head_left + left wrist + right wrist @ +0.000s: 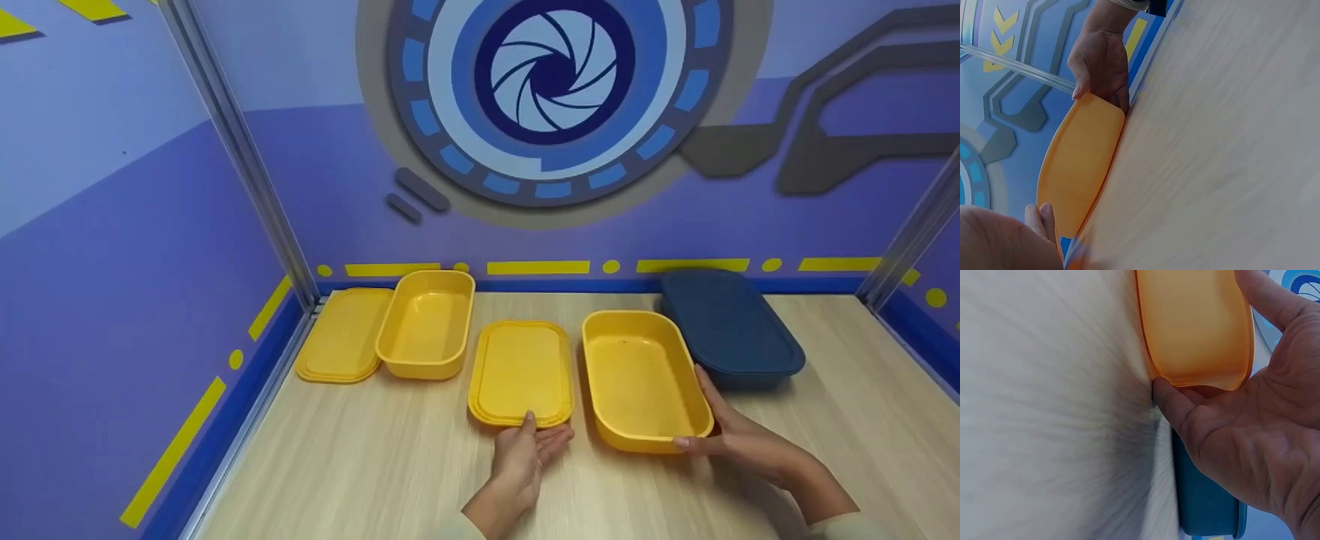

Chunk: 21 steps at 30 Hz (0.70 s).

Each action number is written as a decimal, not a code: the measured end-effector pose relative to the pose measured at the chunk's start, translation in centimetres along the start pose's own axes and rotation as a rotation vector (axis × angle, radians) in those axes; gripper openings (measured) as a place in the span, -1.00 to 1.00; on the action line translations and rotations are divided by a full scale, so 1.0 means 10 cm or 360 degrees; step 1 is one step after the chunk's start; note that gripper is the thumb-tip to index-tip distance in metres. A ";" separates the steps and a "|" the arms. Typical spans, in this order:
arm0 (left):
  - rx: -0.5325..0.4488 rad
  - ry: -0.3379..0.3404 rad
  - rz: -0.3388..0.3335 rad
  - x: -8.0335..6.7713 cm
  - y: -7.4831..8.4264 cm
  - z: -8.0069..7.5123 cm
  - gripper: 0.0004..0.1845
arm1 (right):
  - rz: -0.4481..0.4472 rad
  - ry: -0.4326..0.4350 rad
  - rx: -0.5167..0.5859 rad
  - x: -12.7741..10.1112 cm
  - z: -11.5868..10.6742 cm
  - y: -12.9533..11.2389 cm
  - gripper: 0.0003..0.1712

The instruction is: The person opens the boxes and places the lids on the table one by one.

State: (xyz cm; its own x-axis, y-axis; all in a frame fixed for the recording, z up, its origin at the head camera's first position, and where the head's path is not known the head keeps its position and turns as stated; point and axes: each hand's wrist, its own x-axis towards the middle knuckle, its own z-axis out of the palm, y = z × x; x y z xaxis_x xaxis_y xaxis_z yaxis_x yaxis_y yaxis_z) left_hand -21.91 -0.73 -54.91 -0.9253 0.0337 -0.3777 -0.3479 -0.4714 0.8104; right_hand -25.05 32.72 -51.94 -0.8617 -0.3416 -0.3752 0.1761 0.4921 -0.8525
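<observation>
My left hand is at the near edge of a yellow rectangular lid, its thumb on top and its fingers at the edge underneath. To the right, my right hand grips the near right corner of a yellow container without a lid. Its thumb lies on the near rim while the fingers run along the right side wall. In the right wrist view, fingertips touch the low part of the container's wall. The left wrist view has the left hand partly cut off at the lower corner.
A second open yellow container stands at the back left, with another yellow lid beside it. Behind my right hand is a dark blue container with its lid on. Printed panels and metal posts border the wooden table.
</observation>
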 end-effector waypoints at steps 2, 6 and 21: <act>-0.0047 0.0005 -0.0042 0.02 0.00 0.00 -0.53 | 0.0002 0.0002 -0.0004 0.00 0.00 0.00 0.55; -0.0203 0.0032 -0.0210 0.06 0.01 -0.02 -0.54 | -0.0012 0.0005 0.0003 0.00 0.01 0.01 0.54; -0.0120 -0.0080 -0.0325 0.14 0.08 -0.11 -0.47 | 0.0016 -0.0005 0.0005 0.00 -0.01 0.00 0.55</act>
State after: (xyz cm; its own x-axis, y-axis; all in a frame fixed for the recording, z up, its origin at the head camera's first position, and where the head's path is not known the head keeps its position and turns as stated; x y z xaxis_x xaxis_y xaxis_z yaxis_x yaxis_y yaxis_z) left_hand -23.34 -2.04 -55.30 -0.8437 0.1784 -0.5063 -0.5186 -0.5148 0.6827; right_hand -25.11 32.75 -51.93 -0.8586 -0.3391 -0.3845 0.1861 0.4927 -0.8501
